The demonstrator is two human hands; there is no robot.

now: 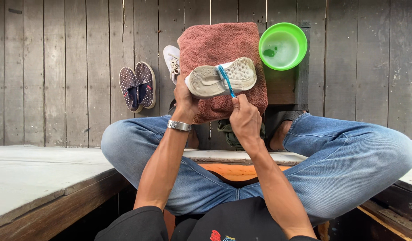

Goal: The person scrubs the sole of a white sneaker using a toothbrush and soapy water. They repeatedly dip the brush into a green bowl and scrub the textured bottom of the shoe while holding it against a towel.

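As sole faces up, shoe (221,78) lengthwise left-right

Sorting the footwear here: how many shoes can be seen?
4: a white sneaker sole-up in the left hand, another white sneaker behind the towel, two dotted slip-ons on the planks. More may be hidden.
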